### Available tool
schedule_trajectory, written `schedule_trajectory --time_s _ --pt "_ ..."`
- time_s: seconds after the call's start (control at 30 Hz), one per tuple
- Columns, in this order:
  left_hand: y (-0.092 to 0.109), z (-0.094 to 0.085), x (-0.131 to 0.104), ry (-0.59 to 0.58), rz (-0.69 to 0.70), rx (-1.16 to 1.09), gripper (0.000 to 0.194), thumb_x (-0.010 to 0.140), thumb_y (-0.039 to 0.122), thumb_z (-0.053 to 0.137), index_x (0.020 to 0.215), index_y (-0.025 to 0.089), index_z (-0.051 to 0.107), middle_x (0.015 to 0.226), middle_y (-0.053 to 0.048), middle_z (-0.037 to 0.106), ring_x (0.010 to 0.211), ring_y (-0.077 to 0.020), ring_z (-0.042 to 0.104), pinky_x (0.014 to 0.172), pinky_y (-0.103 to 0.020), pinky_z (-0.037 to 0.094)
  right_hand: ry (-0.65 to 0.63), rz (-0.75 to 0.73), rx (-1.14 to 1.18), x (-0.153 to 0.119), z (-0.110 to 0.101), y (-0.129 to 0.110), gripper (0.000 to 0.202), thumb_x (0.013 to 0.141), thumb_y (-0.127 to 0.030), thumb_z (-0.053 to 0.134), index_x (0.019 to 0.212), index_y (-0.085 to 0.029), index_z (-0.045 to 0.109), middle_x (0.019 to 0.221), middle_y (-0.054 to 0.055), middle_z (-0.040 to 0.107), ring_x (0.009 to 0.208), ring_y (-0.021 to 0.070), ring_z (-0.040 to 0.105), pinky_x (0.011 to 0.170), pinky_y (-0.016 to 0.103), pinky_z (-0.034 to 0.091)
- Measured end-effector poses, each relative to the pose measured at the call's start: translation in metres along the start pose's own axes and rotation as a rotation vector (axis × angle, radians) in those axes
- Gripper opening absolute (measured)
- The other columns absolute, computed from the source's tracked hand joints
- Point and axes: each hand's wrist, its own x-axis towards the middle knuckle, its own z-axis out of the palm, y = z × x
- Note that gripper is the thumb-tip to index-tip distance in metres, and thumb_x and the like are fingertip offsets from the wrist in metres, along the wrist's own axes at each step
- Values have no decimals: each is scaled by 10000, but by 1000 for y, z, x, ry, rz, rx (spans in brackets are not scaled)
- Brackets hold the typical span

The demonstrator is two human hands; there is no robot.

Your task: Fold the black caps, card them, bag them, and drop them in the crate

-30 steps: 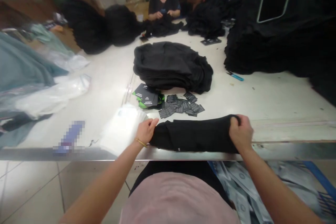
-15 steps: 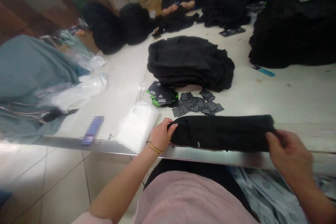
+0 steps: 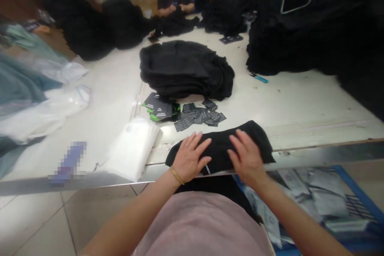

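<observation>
Folded black cloth [image 3: 219, 148] lying flat along the metal table edge [image 3: 315, 154].
The cloth is plain, dark and matte, folded into a long, low band that runs roughly lengthwise beside the metal table edge, its near side overlapping that edge and its far side on the tabletop beyond it. The left end tapers to a rounded tip; the right end is broader, with a blunt peak on the side away from the metal table edge. A small whitish mark [image 3: 208, 169], too blurred to read, shows at the near side, left of the middle.
</observation>
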Motion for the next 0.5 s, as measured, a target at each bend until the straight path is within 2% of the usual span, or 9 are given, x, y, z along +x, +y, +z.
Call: schedule_trajectory --time_s 0.07,0.13,0.2,0.27,0.3,0.37,0.43,0.5 --pt "7 13 8 -138 71 33 589 813 513 482 1342 296 339 1449 -74 278 1335 -290 221 1074 -493 219 -199 -78 43 3 8 10 392 836 -313 465 1218 -239 515 1319 89 487 1247 269 386 1013 489 309" --pt "6 25 11 -194 66 49 622 803 533 484 1354 295 322 1457 -81 262 1344 -299 195 1076 -509 191 -234 76 -68 3 9 43 384 847 -348 436 1193 -218 539 1275 114 526 1224 318 404 981 583 284" --pt "4 33 9 -201 46 44 634 806 531 481 1366 293 302 1467 -81 238 1353 -294 166 1084 -503 172 -117 351 -230 -1 3 78 425 861 -351 396 1202 -131 522 1267 200 509 1201 386 408 921 677 260" --pt "6 35 3 -195 6 23 634 808 516 487 1369 288 299 1473 -86 219 1357 -299 145 1085 -510 158 43 472 -276 -8 -7 90 442 867 -326 378 1206 -68 497 1247 253 501 1181 391 429 903 667 295" --pt "9 35 0 -198 -26 1 634 808 506 491 1369 279 302 1475 -95 210 1357 -309 139 1081 -521 157 102 436 -236 -13 -12 84 428 866 -304 387 1205 -66 492 1234 250 511 1174 365 445 916 625 328" --pt "17 29 -6 -214 -113 -78 615 813 488 490 1360 256 328 1469 -117 215 1349 -331 154 1064 -544 179 116 211 -73 -26 -17 51 383 852 -249 432 1205 -112 493 1219 198 540 1176 290 464 948 513 382" --pt "24 20 -7 -206 -204 -230 519 846 446 451 1317 236 395 1417 -124 335 1309 -309 282 1038 -511 266 -33 -95 92 -40 -14 4 380 821 -201 498 1199 -159 505 1223 142 557 1204 250 443 974 455 389" --pt "25 9 1 -145 -269 -417 395 890 373 375 1246 223 463 1264 -95 528 1172 -228 478 974 -406 383 -203 -306 146 -51 -4 -36 393 810 -188 526 1202 -173 517 1249 108 552 1231 250 414 1001 460 361"
